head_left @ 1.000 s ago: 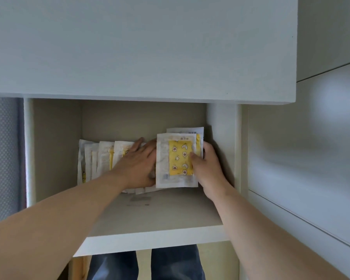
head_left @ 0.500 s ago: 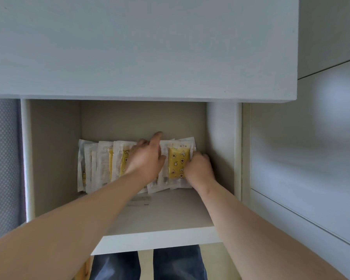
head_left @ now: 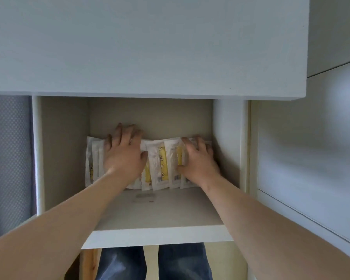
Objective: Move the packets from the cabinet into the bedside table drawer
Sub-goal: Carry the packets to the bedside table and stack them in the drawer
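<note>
White plastic packets with yellow prints stand on edge in a row at the far back of the pale cabinet shelf, leaning on its rear wall. My left hand lies flat and spread on the row's left part, and my right hand lies spread on its right end. Neither hand grips; I judge they bracket the row to gather it.
</note>
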`<state>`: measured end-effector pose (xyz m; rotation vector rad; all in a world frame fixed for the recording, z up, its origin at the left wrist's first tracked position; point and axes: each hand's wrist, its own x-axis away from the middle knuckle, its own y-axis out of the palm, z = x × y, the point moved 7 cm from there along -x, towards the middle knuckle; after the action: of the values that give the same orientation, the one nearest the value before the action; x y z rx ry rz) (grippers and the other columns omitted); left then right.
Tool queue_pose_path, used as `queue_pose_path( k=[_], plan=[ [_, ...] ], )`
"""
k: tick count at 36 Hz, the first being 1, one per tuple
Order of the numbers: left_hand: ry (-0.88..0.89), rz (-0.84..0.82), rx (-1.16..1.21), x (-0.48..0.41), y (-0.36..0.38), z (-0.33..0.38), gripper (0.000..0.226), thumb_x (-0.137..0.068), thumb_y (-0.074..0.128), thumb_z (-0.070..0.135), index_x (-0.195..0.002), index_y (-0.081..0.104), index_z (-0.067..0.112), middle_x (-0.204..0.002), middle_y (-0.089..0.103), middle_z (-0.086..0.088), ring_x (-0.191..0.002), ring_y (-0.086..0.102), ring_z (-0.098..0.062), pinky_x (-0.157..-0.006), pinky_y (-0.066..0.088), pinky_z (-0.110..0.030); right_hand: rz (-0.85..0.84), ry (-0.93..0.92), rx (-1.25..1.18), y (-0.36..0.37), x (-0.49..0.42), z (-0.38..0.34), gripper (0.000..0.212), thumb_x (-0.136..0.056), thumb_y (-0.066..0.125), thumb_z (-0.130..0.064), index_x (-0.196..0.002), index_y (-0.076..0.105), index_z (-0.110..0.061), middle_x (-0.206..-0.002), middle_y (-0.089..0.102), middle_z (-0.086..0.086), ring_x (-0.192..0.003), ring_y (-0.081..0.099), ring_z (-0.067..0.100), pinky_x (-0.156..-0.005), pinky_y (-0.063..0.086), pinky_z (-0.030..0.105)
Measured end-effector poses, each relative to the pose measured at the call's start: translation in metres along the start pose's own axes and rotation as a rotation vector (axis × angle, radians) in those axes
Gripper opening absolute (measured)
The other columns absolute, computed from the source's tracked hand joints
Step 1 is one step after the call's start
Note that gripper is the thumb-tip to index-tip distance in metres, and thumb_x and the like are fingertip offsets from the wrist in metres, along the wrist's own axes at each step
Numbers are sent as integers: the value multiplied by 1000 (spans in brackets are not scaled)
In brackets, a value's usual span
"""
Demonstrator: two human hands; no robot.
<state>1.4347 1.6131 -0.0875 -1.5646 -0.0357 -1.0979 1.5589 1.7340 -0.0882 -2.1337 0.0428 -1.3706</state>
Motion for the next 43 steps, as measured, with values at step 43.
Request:
queue_pose_path(
  k=[43],
  plan=[
    [236,-429,-276,-10,4,-54,96,-74,73,35,-146,9,44,-147,20,3,-133,26,-23,-102,34,-34,95,-150,290,30,-14,-40,79,-76,71,-42,-141,27,-29,-144,20,3,-134,15,29,-104,29,53]
  ],
)
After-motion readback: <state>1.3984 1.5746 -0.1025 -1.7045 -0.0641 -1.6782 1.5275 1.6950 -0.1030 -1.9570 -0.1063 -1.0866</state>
